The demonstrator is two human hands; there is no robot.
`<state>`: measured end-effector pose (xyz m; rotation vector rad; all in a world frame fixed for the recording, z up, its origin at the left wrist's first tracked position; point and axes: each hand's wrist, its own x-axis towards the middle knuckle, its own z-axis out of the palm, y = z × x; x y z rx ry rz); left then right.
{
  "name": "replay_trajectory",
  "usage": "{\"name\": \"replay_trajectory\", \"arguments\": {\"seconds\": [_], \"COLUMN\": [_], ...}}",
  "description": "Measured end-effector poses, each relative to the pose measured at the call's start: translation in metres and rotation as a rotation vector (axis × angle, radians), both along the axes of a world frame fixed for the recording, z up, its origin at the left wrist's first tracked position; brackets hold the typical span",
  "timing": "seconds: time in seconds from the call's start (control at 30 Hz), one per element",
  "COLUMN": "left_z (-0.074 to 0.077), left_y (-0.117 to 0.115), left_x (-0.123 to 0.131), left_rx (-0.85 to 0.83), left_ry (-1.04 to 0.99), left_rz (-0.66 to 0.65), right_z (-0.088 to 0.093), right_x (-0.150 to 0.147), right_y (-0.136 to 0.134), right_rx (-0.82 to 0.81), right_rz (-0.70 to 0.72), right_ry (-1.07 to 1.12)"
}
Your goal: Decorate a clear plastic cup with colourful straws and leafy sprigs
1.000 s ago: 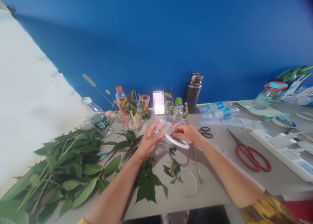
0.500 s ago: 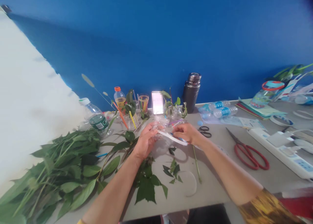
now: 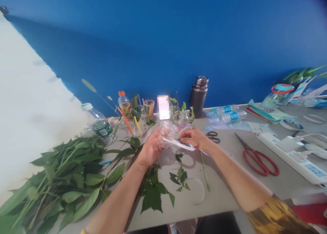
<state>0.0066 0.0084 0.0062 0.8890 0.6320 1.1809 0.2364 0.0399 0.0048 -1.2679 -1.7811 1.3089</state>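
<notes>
— Look at the left hand (image 3: 151,147); clamped or loose?

— Clamped; curled around a clear ribbed plastic piece (image 3: 168,128), held up above the middle of the table (image 3: 222,189).

— And with the right hand (image 3: 192,138)?

— Pinching, with thumb and fingertips drawn together on a white strip (image 3: 176,143), just beside the plastic; showing a bit of blue under the fingers, too small to name.

— Any change since a second ago?

— Yes, in the strip; bowed in an arc then, and ending by the left thumb; flatter now, reaching farther left across the front of the plastic.

— Anything unmoved?

— Plenty; see the cut leaves (image 3: 152,198) below the left wrist, the green stem (image 3: 204,172) near the right forearm, the black-handled scissors (image 3: 212,136) just beyond; farther right, the red-handled scissors (image 3: 251,152), lying as before.
</notes>
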Motion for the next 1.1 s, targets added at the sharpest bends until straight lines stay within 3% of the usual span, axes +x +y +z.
{"name": "replay_trajectory", "arguments": {"seconds": [0.23,0.53,0.73,0.83,0.97,1.1], "left_z": [-0.004,0.003,0.002,0.001,0.002,0.0], "left_y": [0.001,-0.002,0.0,0.001,0.0,0.0], "left_x": [-0.001,0.001,0.004,0.005,0.006,0.007], "left_rx": [-0.032,-0.1,-0.17,-0.203,-0.237,-0.248], "left_ry": [0.031,0.004,0.011,-0.008,-0.03,-0.043], "left_rz": [0.033,0.025,0.004,-0.019,-0.008,0.015], "right_z": [-0.01,-0.014,-0.029,-0.025,-0.012,-0.007], "right_x": [0.004,0.005,0.004,0.005,0.003,-0.002], "right_y": [0.005,0.008,0.012,0.009,0.001,-0.002], "right_rx": [-0.014,-0.054,-0.186,-0.1,0.141,0.334], "right_rz": [-0.012,-0.044,0.04,0.076,0.121,-0.056], "right_ry": [-0.03,-0.059,-0.103,-0.179,-0.275,-0.303]}}
